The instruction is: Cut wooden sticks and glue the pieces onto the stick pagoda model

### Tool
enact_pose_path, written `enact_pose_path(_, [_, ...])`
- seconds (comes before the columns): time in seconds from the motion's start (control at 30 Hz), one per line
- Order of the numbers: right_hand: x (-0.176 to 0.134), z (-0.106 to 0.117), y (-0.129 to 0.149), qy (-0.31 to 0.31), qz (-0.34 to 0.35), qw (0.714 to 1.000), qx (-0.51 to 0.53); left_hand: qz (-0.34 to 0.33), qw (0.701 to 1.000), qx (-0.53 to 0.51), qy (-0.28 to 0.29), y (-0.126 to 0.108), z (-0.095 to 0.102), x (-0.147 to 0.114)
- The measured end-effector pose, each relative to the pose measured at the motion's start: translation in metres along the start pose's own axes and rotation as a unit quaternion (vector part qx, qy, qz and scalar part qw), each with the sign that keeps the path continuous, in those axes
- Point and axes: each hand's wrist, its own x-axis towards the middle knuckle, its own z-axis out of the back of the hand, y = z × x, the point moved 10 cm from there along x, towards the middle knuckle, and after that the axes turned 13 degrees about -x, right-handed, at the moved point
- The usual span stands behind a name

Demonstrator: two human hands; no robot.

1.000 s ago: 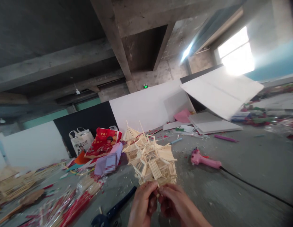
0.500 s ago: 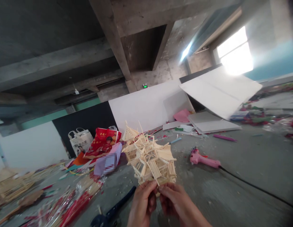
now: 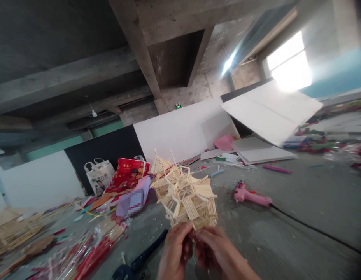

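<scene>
In the lower middle, my left hand (image 3: 176, 247) and my right hand (image 3: 217, 245) are brought together with thumbs and fingers pinched. The pale tip of a thin wooden stick (image 3: 193, 224) shows between the two thumbs; its rest is hidden by the fingers. Right behind the hands stands a model building (image 3: 188, 190) of pale wooden sticks, with slatted roof parts and a pointed top at its left. Whether the fingers touch the model, I cannot tell. A dark blue tool (image 3: 149, 249), its kind unclear, lies beside my left hand.
A pink glue gun (image 3: 253, 197) lies to the right, its black cord trailing off. Red sticks in clear wrapping (image 3: 94, 254) lie at lower left. Beyond are a red bag (image 3: 128, 175), a white bag (image 3: 100, 175), a magenta pen (image 3: 276, 169) and white boards (image 3: 263, 151).
My fingers have shifted very slightly, and the stick tip between the thumbs looks a little shorter. Everything else stays in place.
</scene>
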Motion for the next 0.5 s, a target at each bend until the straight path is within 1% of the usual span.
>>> enact_pose_path(0.23, [0.0047, -0.0002, -0.0005, 0.002, 0.009, 1.000, -0.004, -0.008, 1.000, 0.010, 0.020, -0.0030, -0.0041, -0.0005])
enact_pose_path(0.4, [0.0052, -0.0009, -0.0001, -0.002, 0.010, 1.000, -0.002, -0.011, 1.000, 0.010, 0.013, -0.0054, -0.0057, -0.0013])
enact_pose_path(0.5, [0.0048, -0.0015, 0.0004, -0.008, 0.008, 1.000, 0.004, -0.013, 1.000, 0.008, 0.018, -0.0071, -0.0078, -0.0024])
